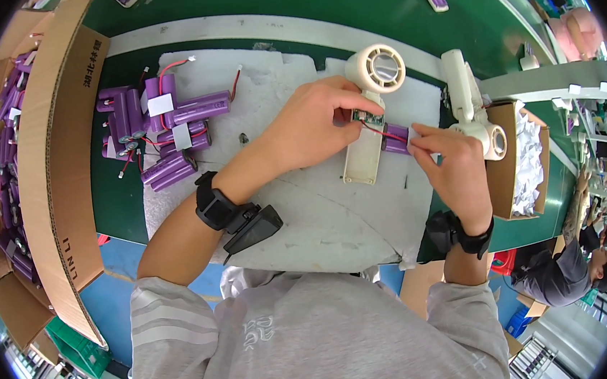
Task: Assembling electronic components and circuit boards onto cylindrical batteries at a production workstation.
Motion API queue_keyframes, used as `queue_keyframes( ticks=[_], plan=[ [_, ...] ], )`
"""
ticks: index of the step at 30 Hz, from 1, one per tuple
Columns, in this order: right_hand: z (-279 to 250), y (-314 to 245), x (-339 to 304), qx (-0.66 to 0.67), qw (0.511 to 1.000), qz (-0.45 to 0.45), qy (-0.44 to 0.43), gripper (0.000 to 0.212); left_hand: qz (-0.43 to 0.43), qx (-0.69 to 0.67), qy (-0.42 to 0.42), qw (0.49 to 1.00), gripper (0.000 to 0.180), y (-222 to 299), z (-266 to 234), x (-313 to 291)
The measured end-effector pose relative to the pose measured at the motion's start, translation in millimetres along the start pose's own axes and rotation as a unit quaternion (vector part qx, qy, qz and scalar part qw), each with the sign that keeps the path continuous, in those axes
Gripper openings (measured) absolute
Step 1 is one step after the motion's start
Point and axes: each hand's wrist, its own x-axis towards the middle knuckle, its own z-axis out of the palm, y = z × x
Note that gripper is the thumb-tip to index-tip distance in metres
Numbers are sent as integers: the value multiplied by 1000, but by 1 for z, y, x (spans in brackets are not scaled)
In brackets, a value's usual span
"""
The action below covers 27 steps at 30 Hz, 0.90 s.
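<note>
A white handheld fan [359,161] lies on the grey foam mat with its round head away from me and its handle opened up. My left hand [323,119] is closed around the upper handle, fingertips pinching at the small green circuit board [371,118] there. Just right of the handle is a purple battery pack [395,139], its red wire running toward the board. My right hand [455,170] pinches the pack's right end, where a pale patch shows. Whether the wire's plug sits in the board is hidden by my left fingers.
Several purple battery packs [199,108] with red and black leads lie on the mat's left. A cardboard box [70,166] of packs stands at far left. White fan bodies [460,89] and a box of white paper pieces [525,163] are at right. Other people sit farther right.
</note>
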Motion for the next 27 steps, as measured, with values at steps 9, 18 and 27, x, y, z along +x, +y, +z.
queue_keyframes(
  ticks=[9, 18, 27],
  plan=[
    [0, -5, 1, -54, 998, -21, -15, 9, -37, 21, -47, 998, 35, 11, -4, 1],
    [9, -3, -7, -54, 996, 52, 48, 11, -29, 34, -32, 999, 34, 7, -3, 1],
    [-49, 58, -31, 216, 900, 236, 295, 17, -31, 25, -6, 999, 32, 7, 0, 2]
  ],
)
